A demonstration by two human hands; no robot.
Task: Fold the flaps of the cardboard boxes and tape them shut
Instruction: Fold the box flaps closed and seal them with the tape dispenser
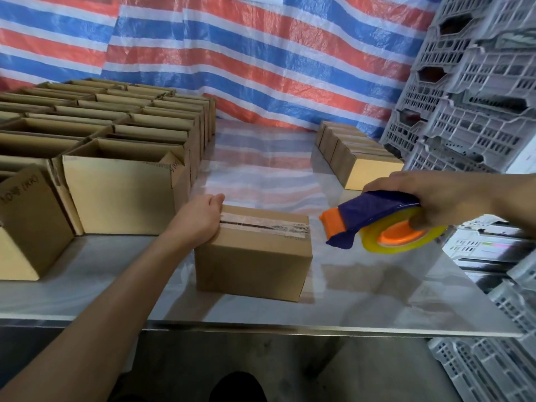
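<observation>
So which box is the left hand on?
The lone closed box mid-table, tape along its top seam; left hand on its left end. Boxes at left stand open.

A woven plastic tarpaulin (pixel 261 68) in red, white and blue stripes hangs as the back wall, creased and slightly translucent. In front of it stands a pale, glossy table (pixel 362 300) with a metal front edge; its top mirrors the stripes. Stacked grey lattice crates (pixel 478 97) rise along the right side, with more low crates (pixel 478 372) beside the table. Beneath is a dull grey floor (pixel 319 367), probably concrete. The light is soft and even.
</observation>
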